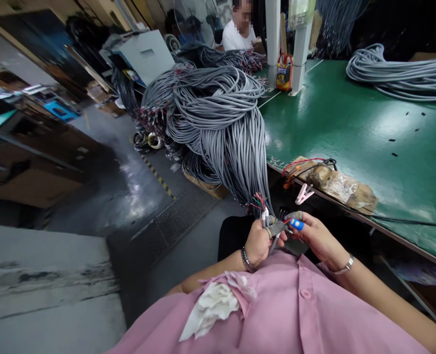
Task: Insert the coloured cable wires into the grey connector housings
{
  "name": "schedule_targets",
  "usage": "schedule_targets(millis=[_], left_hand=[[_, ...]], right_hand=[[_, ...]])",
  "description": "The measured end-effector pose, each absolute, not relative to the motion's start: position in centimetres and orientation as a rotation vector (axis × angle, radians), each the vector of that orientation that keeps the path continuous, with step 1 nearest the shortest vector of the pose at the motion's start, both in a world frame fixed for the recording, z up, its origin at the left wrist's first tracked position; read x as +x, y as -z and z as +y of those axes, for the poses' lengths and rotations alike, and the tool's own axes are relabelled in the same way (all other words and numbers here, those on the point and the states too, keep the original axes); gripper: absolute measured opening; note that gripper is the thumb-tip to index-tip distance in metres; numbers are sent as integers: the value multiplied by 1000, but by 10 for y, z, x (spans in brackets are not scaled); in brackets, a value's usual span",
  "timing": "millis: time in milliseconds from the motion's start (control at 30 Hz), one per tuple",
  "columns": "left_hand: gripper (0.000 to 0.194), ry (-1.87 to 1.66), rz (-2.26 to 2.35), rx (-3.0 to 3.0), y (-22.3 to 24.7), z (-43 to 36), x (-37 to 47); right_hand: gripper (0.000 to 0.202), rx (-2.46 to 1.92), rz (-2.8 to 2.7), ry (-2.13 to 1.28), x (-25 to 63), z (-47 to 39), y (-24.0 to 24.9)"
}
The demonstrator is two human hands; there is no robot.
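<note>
My left hand [260,242] is closed around a few grey cables, whose stripped ends show white sleeves and thin coloured wires [261,202]. Its thumb wears a grey finger cover and points toward the other hand. My right hand [313,235] pinches at the loose wires of one cable end; blue tape wraps one of its fingertips. The two hands almost touch, just in front of my pink shirt. Beyond them a large heap of grey cables [221,108] hangs down from the left end of the bench. Fingers partly hide the pinched wires.
At the edge of the green bench [324,118] lies a taped wooden block [341,187] with a pink clip [304,194] beside it. A coiled grey cable bundle [398,73] rests at the back right. A person in white [238,35] sits behind the heap.
</note>
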State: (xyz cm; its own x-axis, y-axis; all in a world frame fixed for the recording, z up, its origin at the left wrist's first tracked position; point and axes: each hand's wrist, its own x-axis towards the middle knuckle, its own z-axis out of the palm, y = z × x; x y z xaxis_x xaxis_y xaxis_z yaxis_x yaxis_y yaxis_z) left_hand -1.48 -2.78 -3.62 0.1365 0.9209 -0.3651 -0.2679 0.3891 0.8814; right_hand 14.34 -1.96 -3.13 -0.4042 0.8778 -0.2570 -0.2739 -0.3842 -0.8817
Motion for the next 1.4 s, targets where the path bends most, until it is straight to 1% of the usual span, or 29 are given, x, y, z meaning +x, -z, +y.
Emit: schedule_targets(millis=[100,233,467,733,933,1033,1300,1400], left_hand=[[36,-992,1103,771,37,-28,-14],[33,-997,1105,784,38,-28,-14],[36,-1065,1149,760,40,-29,-11],[33,-1154,1121,721,43,-28,-12],[28,-1152,1112,722,44,-28,-14],[27,-1157,1110,735,45,-29,-13],[31,-1174,1135,778,44,-32,-11],[30,-1174,1136,788,46,-33,-12]], right_hand=[[25,-979,-1043,-1859,139,-20,27],[25,-1038,-1051,-1752,137,-20,26],[20,-1062,-924,-1706,139,-24,41],[27,-1071,-1057,-1722,136,-29,42],[20,-989,-982,-1807,142,-24,33],[22,-987,-890,-1819,146,-19,32],[32,-1199,-954,-1716,143,-13,36],[33,-1208,-955,-1724,140,-13,35]])
